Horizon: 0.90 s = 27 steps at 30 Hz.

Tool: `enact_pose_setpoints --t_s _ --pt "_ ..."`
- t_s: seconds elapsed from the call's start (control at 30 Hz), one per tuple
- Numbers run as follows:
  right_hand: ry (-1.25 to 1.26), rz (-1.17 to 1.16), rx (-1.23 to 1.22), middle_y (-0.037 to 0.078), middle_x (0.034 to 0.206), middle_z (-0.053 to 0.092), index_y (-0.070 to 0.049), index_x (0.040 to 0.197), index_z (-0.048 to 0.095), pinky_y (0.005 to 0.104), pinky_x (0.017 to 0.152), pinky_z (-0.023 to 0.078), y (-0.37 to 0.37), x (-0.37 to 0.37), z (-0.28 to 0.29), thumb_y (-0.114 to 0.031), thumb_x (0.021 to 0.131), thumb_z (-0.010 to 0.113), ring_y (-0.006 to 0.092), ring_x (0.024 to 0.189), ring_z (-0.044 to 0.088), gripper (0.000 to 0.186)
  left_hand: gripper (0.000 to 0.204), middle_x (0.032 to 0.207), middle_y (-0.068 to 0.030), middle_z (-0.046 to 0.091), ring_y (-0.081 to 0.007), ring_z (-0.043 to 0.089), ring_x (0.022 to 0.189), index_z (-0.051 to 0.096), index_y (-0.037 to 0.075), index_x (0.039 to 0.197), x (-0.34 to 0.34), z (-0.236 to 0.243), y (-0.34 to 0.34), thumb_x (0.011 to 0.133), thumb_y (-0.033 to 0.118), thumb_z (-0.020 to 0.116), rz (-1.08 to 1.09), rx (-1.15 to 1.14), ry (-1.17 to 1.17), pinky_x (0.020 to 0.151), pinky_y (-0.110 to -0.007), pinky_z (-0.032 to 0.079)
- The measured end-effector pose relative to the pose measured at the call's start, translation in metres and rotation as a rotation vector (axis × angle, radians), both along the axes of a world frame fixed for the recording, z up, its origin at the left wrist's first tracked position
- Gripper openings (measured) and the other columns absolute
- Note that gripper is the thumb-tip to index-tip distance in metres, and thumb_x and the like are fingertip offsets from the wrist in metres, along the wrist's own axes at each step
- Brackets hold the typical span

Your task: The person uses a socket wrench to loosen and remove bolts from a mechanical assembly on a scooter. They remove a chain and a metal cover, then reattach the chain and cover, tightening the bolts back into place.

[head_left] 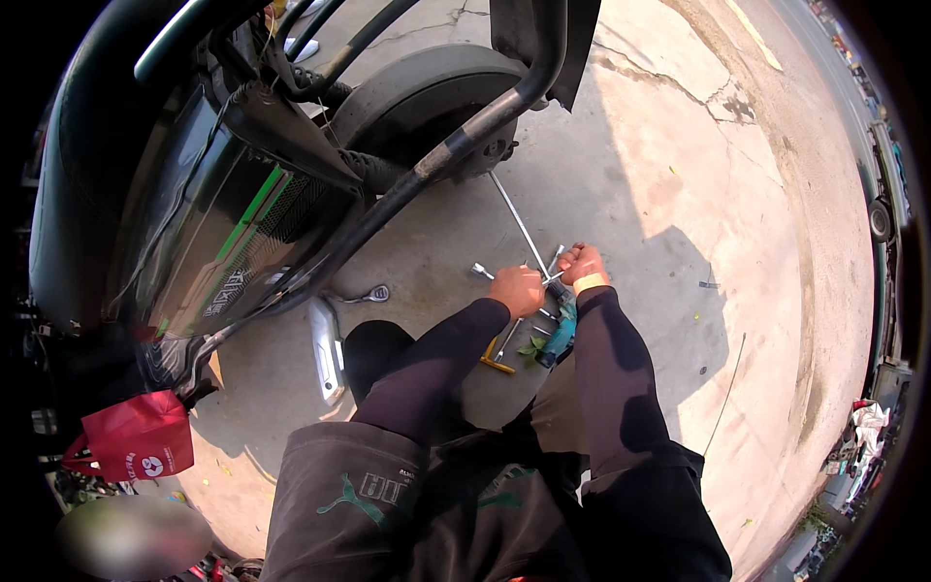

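Note:
A long silver T-handle wrench [515, 218] reaches from my hands to the hub area of the wheel [427, 107] on a dark vehicle. Its far end meets the lower part of the wheel's side; the exact contact is too small to make out. My left hand [517, 291] is closed around the left side of the crossbar. Gripping the right side is my right hand [582, 266], with a tan band at the wrist. Under my hands lie a teal power tool [560, 338], a yellow-handled tool [498, 365] and several metal wrenches, partly hidden by the left hand and forearm.
A black tubular guard bar [427, 170] crosses in front of the wheel. On the ground are a ratchet [376, 293], a silver-white panel [327, 354] and green leaves [531, 350]. A red bag [136, 436] hangs at lower left. Cracked concrete [669, 184] extends rightward.

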State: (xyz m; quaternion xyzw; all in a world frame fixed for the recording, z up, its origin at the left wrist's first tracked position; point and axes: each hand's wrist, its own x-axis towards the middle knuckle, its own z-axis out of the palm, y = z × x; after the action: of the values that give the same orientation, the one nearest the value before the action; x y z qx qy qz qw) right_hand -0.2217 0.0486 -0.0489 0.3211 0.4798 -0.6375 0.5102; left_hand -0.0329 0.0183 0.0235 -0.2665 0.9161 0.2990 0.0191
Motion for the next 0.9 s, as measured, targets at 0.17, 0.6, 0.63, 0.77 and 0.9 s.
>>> enact_pose_setpoints --t_s 0.17,0.6,0.63,0.77,0.9 --pt "0.344 0.151 -0.113 -0.004 0.053 0.027 -0.014 0.08 0.046 0.0298 0.046 0.023 -0.016 0.025 0.098 -0.037 0.104 0.047 0.0122 0.043 0.024 0.034 0.033 0.08 -0.0174 0.071 -0.0361 0.069 0.081 0.072 0.007 0.076 -0.005 -0.023 -0.008 0.09 0.034 0.06 0.123 0.058 0.031 0.07 -0.048 0.055" --pt "2.083 1.063 -0.284 0.018 0.106 0.068 -0.001 0.104 0.068 0.0435 0.102 0.042 0.047 0.14 0.129 -0.045 0.098 0.054 0.0323 0.103 0.065 0.047 0.043 0.118 -0.0119 0.066 -0.025 0.06 0.115 0.062 0.003 0.111 -0.092 -0.023 0.044 0.108 0.037 0.036 0.629 2.271 1.58 0.097 -0.039 0.051" --pt "2.272 0.651 -0.128 0.016 0.106 0.068 0.002 0.107 0.066 0.0414 0.098 0.045 0.051 0.124 0.166 -0.044 0.099 0.054 0.0287 0.106 0.064 0.048 0.044 0.115 -0.0106 0.067 -0.0237 0.061 0.112 0.063 0.003 0.11 -0.087 -0.038 0.037 0.108 0.038 0.036 0.48 2.184 1.668 0.094 -0.038 0.054" --pt "0.763 0.008 -0.077 0.006 0.08 0.064 -0.001 0.094 0.063 0.0289 0.064 0.047 0.112 0.012 0.06 -0.032 0.104 0.039 0.0186 0.076 0.064 0.04 0.031 0.1 -0.0028 0.073 -0.0159 0.071 0.093 0.069 0.007 0.108 -0.076 -0.032 0.048 0.106 0.023 0.042 0.161 2.664 1.702 0.069 -0.029 0.06" --pt "-0.008 0.482 -0.558 0.01 0.089 0.067 0.003 0.11 0.062 0.0306 0.072 0.052 0.115 0.091 -0.002 -0.042 0.102 0.039 0.0207 0.079 0.066 0.051 0.039 0.095 0.0 0.073 -0.0138 0.07 0.086 0.068 0.01 0.115 -0.085 -0.021 0.053 0.107 0.034 0.039 0.185 2.71 1.712 0.063 -0.028 0.059"
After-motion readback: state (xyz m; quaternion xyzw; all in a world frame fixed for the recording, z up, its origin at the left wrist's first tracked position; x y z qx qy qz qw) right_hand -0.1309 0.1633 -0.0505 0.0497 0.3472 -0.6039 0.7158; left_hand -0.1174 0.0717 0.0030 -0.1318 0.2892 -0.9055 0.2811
